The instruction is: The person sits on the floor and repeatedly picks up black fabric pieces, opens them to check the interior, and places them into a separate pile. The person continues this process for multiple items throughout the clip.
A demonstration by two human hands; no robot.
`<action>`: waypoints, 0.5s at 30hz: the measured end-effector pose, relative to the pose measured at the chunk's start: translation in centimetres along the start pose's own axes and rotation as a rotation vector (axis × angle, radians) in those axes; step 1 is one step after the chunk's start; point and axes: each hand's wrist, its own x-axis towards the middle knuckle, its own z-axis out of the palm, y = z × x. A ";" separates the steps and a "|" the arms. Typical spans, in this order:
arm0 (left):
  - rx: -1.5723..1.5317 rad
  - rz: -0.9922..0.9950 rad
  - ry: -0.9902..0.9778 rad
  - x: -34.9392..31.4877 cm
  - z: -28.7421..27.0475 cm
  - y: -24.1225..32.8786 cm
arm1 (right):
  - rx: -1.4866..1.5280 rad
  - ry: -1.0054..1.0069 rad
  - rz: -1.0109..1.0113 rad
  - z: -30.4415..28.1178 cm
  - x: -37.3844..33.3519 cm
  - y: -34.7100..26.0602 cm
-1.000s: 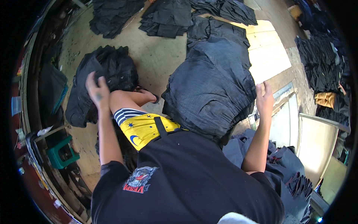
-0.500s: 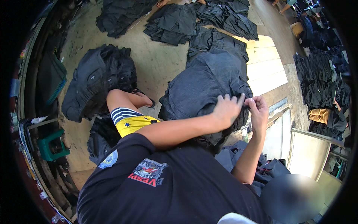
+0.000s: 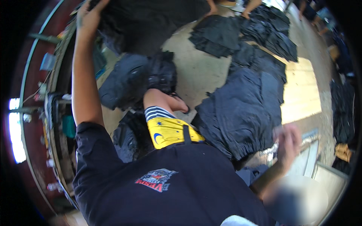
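My left hand is raised at the upper left, its fingers closed on the edge of a black cloth garment. The garment hangs spread out in the air, and its exact cut does not show. At the right my right hand is held beside a pile of dark garments with gathered waist edges, and no cloth shows in it. Motion smears its fingers. Below the lifted garment, a bundle of black garments stands near my leg.
More folded black garments lie at the back, where another person's hand reaches in. Pale boards are right of the pile. A dark garment stack lies far right. A green stool is at the left.
My left hand has gone from the pile's right edge up to the far left and now holds a black garment. My right hand has shifted slightly down, away from the left hand. The view has turned leftward.
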 end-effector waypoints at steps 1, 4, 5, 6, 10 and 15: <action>0.033 0.131 0.018 0.7 -3.3 1.1 | 0.096 -0.165 -0.061 0.9 -0.5 -2.4; 0.304 0.291 -0.034 0.1 -10.8 3.0 | 0.557 -0.993 -0.361 2.1 1.8 -10.0; 0.445 0.388 -0.085 -0.6 -12.6 3.0 | 0.632 -1.143 -0.448 2.8 2.5 -11.5; 0.501 0.398 -0.130 -2.2 -13.8 2.1 | 0.657 -0.999 -0.662 4.2 1.9 -12.3; 0.711 0.183 -0.203 -11.8 -14.0 -6.6 | 0.722 -1.320 -0.702 6.2 4.6 -14.0; 1.028 -0.642 -0.801 -28.6 -11.1 -20.0 | 0.666 -1.477 -0.519 6.7 4.9 -14.7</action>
